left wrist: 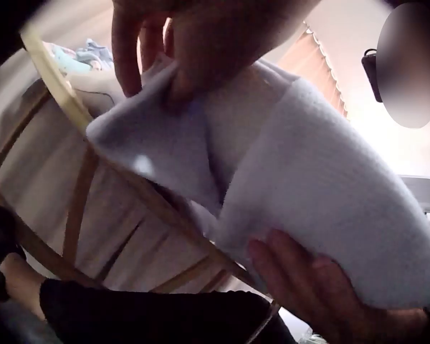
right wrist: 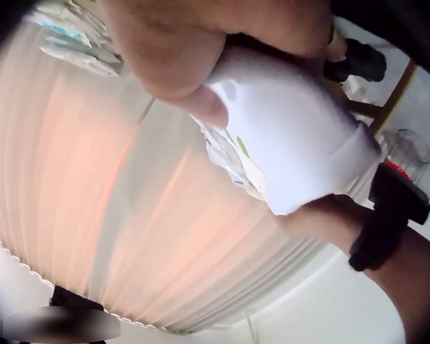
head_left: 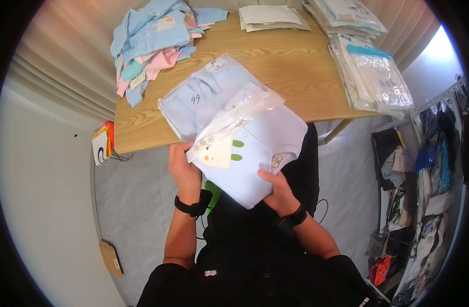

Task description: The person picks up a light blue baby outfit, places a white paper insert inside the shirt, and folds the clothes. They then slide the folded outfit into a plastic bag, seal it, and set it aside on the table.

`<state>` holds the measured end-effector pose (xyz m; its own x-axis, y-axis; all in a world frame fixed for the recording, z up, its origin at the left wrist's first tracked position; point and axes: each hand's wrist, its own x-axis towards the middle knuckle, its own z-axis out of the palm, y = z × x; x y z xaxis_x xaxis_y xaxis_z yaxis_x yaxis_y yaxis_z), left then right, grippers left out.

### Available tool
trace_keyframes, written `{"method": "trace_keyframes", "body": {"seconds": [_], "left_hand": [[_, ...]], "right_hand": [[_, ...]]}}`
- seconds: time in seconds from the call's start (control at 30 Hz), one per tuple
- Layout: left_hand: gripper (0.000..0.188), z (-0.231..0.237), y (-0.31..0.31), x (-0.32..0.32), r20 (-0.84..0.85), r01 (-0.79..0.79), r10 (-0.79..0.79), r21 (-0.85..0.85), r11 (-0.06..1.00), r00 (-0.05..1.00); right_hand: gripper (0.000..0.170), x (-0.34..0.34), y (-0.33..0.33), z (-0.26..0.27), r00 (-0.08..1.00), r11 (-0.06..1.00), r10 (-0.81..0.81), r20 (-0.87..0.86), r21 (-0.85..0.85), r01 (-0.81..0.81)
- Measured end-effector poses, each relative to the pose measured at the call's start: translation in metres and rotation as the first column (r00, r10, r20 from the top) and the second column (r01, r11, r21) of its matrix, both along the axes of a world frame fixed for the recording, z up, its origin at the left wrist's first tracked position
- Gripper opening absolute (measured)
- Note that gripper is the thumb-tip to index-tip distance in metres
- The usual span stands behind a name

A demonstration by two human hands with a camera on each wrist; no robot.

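Observation:
A folded pale blue baby garment [head_left: 265,138] with a cream animal-face patch, green shapes and snap buttons is held up in front of the person's body. The left hand [head_left: 185,174] pinches its left edge near the snaps, fingers behind the cloth. At the lower right edge, the right hand [head_left: 280,194] grips it with the thumb on top and the fingers underneath. A clear plastic bag [head_left: 214,97] marked 66, with light blue cloth inside, lies at the table's front edge, its crumpled opening overlapping the garment. From below, the left wrist view shows the garment's plain underside [left wrist: 330,179].
On the wooden table [head_left: 280,56], a heap of blue and pink baby clothes [head_left: 152,46] stands at the back left. Flat white packets [head_left: 273,18] lie at the back, and bagged garments [head_left: 372,77] at the right. A clothes rack [head_left: 429,194] stands on the right.

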<state>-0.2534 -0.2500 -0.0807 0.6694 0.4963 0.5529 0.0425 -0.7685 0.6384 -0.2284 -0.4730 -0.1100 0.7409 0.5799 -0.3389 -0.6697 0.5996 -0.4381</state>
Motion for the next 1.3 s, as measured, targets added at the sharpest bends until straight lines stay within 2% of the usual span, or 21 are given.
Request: {"method": "trace_keyframes", "body": {"seconds": [0.03, 0.1, 0.2, 0.4, 0.6, 0.7, 0.9, 1.1, 1.13, 1.2, 1.23, 1.27, 1.3], "left_hand": [[0.025, 0.0, 0.001, -0.001, -0.001, 0.011, -0.011, 0.017, 1.0, 1.0], [0.024, 0.001, 0.003, -0.005, 0.001, 0.034, -0.034, 0.053, 0.998, 0.999], [0.031, 0.013, 0.003, -0.011, 0.022, 0.174, -0.179, 0.131, 0.976, 0.984], [0.039, 0.007, -0.002, -0.012, -0.055, 0.097, -0.092, 0.086, 0.992, 0.994], [0.038, 0.002, -0.001, -0.009, -0.011, 0.05, -0.051, -0.045, 0.998, 0.999], [0.034, 0.006, -0.003, -0.006, 0.072, 0.027, -0.026, -0.008, 1.0, 0.997], [0.017, 0.01, -0.003, -0.009, 0.075, -0.064, 0.056, 0.108, 0.992, 0.996], [0.026, 0.015, -0.006, -0.01, 0.035, -0.009, 0.012, -0.069, 0.998, 0.999], [0.029, 0.006, -0.005, -0.01, 0.089, 0.015, 0.005, -0.219, 0.976, 0.996], [0.037, -0.016, -0.003, -0.013, 0.196, 0.085, 0.016, -0.497, 0.863, 0.981], [0.037, -0.019, -0.002, -0.018, 0.184, 0.147, -0.011, -0.747, 0.648, 0.983], [0.038, -0.02, -0.003, -0.023, 0.182, 0.184, -0.04, -0.914, 0.361, 0.983], [0.039, -0.018, -0.004, -0.027, 0.189, 0.191, -0.063, -0.981, 0.034, 0.98]], "right_hand": [[0.059, -0.005, 0.003, 0.0, 1.0, 0.998, 0.029, 0.012, -0.057, -0.028], [0.057, -0.01, 0.01, -0.002, 1.0, 0.993, -0.013, -0.011, -0.122, 0.012], [0.054, -0.009, 0.011, -0.006, 0.998, 0.984, -0.056, -0.005, -0.167, 0.055], [0.05, -0.008, 0.009, 0.002, 0.996, 0.978, -0.087, -0.016, -0.194, 0.083], [0.052, -0.012, 0.01, 0.004, 0.995, 0.98, -0.1, -0.007, -0.174, 0.097], [0.052, -0.013, 0.008, 0.01, 0.995, 0.983, -0.094, -0.023, -0.161, 0.089], [0.053, -0.019, 0.006, 0.013, 0.993, 0.984, -0.1, -0.058, -0.15, 0.09], [0.052, -0.014, 0.006, 0.015, 0.992, 0.977, -0.125, 0.017, -0.17, 0.126], [0.052, -0.011, 0.005, 0.016, 0.992, 0.975, -0.123, 0.039, -0.18, 0.128], [0.053, -0.004, 0.005, 0.016, 0.988, 0.97, -0.138, 0.072, -0.193, 0.15], [0.053, -0.001, 0.006, 0.016, 0.986, 0.967, -0.145, 0.087, -0.2, 0.16], [0.054, 0.002, 0.006, 0.015, 0.986, 0.966, -0.144, 0.084, -0.206, 0.159], [0.055, 0.005, 0.005, 0.013, 0.987, 0.965, -0.14, 0.08, -0.212, 0.154]]}}
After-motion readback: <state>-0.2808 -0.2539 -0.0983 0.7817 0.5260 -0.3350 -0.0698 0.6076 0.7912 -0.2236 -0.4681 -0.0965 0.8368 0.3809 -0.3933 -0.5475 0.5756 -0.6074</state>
